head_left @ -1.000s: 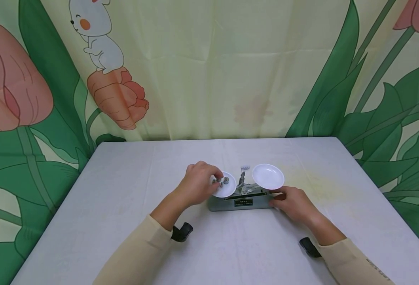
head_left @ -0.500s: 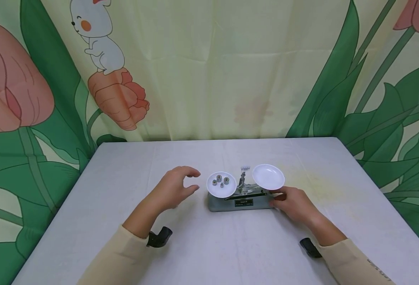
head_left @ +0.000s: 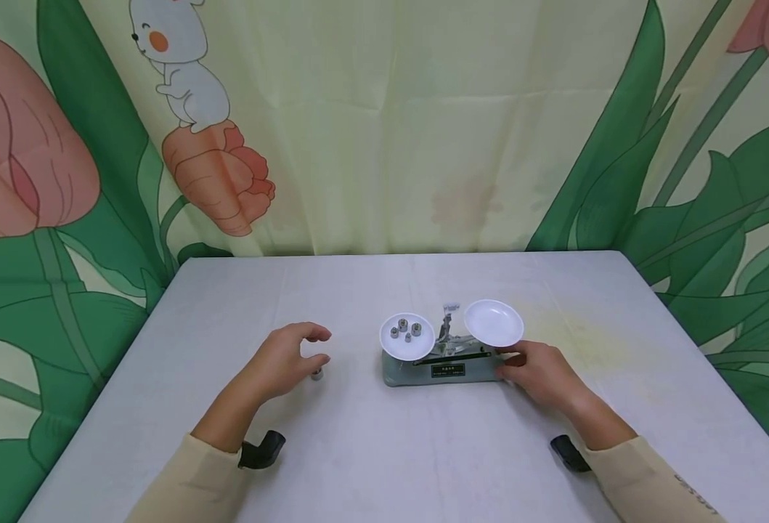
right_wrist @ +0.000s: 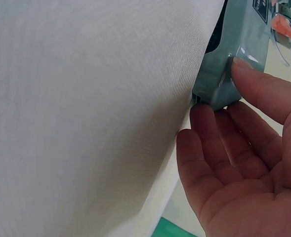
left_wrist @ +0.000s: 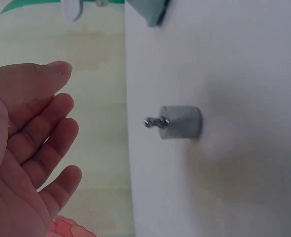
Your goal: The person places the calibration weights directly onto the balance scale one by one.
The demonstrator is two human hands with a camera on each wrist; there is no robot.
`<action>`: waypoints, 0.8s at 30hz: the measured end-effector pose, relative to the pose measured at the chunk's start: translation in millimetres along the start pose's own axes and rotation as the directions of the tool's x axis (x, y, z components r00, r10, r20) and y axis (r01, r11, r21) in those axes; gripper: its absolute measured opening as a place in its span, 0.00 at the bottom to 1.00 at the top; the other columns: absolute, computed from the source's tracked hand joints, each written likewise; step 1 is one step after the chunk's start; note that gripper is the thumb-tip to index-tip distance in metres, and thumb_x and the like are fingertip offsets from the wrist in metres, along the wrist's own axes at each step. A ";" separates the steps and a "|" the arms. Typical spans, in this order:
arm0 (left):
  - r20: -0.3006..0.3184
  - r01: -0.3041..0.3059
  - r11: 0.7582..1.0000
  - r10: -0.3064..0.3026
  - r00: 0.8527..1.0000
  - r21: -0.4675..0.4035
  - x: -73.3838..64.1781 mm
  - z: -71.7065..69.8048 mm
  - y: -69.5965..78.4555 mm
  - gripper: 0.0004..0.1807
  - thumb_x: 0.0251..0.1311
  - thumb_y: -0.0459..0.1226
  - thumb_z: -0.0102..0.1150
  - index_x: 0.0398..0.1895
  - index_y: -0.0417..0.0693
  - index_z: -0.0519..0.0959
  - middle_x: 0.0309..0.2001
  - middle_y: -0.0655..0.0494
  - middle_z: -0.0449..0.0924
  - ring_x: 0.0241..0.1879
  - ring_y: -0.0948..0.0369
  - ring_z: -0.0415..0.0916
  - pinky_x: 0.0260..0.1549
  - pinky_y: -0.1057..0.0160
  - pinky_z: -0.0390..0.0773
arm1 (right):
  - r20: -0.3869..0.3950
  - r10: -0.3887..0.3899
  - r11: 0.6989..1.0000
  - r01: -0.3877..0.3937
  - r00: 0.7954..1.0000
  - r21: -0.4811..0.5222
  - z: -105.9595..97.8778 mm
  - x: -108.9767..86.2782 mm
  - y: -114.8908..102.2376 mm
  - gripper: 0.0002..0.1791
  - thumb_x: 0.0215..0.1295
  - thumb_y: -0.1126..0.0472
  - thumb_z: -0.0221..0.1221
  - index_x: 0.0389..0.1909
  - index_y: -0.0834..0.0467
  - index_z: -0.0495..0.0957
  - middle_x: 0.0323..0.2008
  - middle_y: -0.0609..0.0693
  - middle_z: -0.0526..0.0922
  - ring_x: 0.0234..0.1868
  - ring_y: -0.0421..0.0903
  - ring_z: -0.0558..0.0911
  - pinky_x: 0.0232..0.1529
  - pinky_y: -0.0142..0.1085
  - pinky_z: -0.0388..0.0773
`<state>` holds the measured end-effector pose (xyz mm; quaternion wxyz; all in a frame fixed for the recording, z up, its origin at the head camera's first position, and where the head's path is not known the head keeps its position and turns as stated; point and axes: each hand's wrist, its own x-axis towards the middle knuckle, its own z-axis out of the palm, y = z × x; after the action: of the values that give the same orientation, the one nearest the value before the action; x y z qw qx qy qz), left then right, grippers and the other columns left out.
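Observation:
A grey balance scale (head_left: 417, 374) with two white pans stands on the table. Several small metal weights (head_left: 403, 325) sit in its lower left pan (head_left: 387, 347); the raised right pan (head_left: 493, 323) holds nothing. My right hand (head_left: 544, 374) grips the right end of the base, thumb on its front face and fingers at the end, as the right wrist view (right_wrist: 239, 158) shows. Left of the scale, my left hand (head_left: 279, 367) hovers with fingers parted and nothing between them. Near its thumb a knobbed cylindrical weight (left_wrist: 182, 122) stands upright on the table, mostly covered in the head view.
White cloth covers the table (head_left: 384, 457). Behind its far edge hangs a printed curtain (head_left: 371, 145) with flowers, leaves and a rabbit. Black wrist cameras (head_left: 263, 450) sit at both sleeves.
My left hand has drawn back leftward from the scale's left pan, leaving the weights there in sight. A single weight now shows by that hand's thumb. My right hand keeps its place.

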<state>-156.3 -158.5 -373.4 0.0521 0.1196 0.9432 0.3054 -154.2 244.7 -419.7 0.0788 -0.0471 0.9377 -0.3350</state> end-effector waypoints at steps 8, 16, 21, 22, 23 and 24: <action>0.016 0.106 0.994 -0.105 0.994 -0.038 -7.0 6.2 -19.9 0.20 0.61 0.36 0.68 0.56 0.44 0.80 0.54 0.50 0.79 0.58 0.49 0.74 0.55 0.48 0.75 | -0.001 -0.006 1.000 0.006 1.000 0.005 -1.0 0.3 -0.2 0.26 0.60 0.61 0.70 0.57 0.69 0.77 0.51 0.63 0.83 0.50 0.60 0.83 0.46 0.51 0.81; 0.016 0.127 0.990 -0.126 0.992 -0.056 -8.9 15.7 -29.6 0.15 0.60 0.34 0.67 0.51 0.46 0.82 0.47 0.51 0.80 0.50 0.52 0.75 0.41 0.55 0.78 | 0.000 0.000 1.000 0.000 1.000 -0.002 -2.0 -0.1 -0.8 0.26 0.60 0.61 0.69 0.56 0.69 0.77 0.48 0.62 0.84 0.49 0.59 0.83 0.46 0.52 0.80; 0.023 0.115 0.993 -0.114 0.993 -0.028 -4.9 22.5 -31.7 0.15 0.59 0.33 0.68 0.50 0.45 0.82 0.47 0.54 0.81 0.51 0.53 0.76 0.50 0.50 0.76 | 0.001 0.009 1.000 -0.009 1.000 -0.003 -1.2 0.6 0.4 0.26 0.60 0.60 0.69 0.56 0.68 0.77 0.46 0.61 0.85 0.48 0.58 0.83 0.45 0.50 0.80; 0.027 0.117 0.993 -0.116 0.993 -0.025 -4.1 24.0 -32.2 0.15 0.59 0.33 0.69 0.50 0.45 0.82 0.46 0.54 0.81 0.51 0.53 0.76 0.51 0.50 0.76 | 0.002 0.008 1.000 -0.008 1.000 -0.002 -1.0 0.6 0.5 0.26 0.60 0.60 0.69 0.56 0.69 0.77 0.47 0.61 0.85 0.48 0.58 0.83 0.45 0.50 0.80; 0.033 0.121 0.992 -0.120 0.992 -0.021 -3.4 25.3 -32.5 0.15 0.59 0.33 0.69 0.50 0.45 0.82 0.46 0.54 0.81 0.51 0.53 0.76 0.51 0.50 0.76 | 0.000 0.008 1.000 -0.008 1.000 -0.002 -0.9 0.6 0.7 0.26 0.60 0.60 0.69 0.56 0.68 0.77 0.46 0.61 0.85 0.48 0.58 0.83 0.45 0.50 0.80; 0.037 0.122 0.992 -0.122 0.992 -0.016 -2.8 26.5 -32.9 0.15 0.59 0.32 0.69 0.49 0.45 0.82 0.46 0.54 0.81 0.51 0.53 0.76 0.52 0.50 0.76 | 0.001 0.007 1.000 -0.007 1.000 -0.003 -0.8 0.6 0.7 0.26 0.60 0.60 0.69 0.56 0.68 0.77 0.46 0.61 0.85 0.48 0.58 0.83 0.45 0.50 0.80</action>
<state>-155.5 -170.1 -414.1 0.0887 0.0667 0.9449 0.3081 -155.0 245.7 -419.6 0.0801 -0.0442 0.9384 -0.3332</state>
